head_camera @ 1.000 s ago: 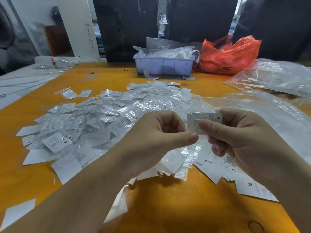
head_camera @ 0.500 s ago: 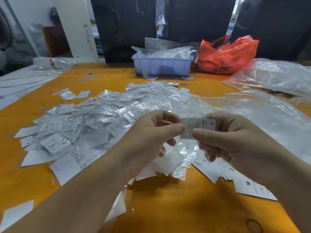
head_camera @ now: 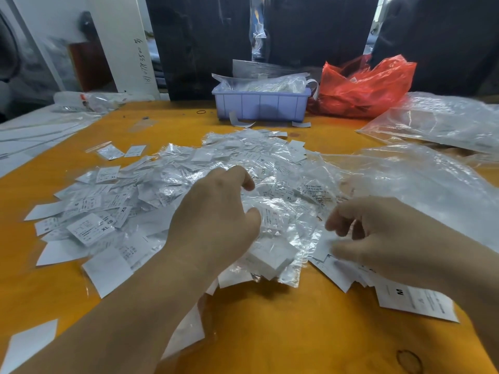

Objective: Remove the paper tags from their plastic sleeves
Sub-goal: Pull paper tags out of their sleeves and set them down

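Both hands hover empty and loosely curled, left hand nearer the sleeved tags heaped mid-frame, right hand beside loose tags.

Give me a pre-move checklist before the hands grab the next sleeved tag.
1. Left hand free: ok, fingers loosely curled over the pile of sleeved tags, nothing visibly held.
2. Right hand free: cannot tell, blurred.
3. Sleeved tags within reach: ok, the pile lies directly under both hands.
4. Bare tags kept apart: ok, a stack of paper tags lies beside the right hand.
5. Next sleeve singled out: cannot tell, sleeves overlap.
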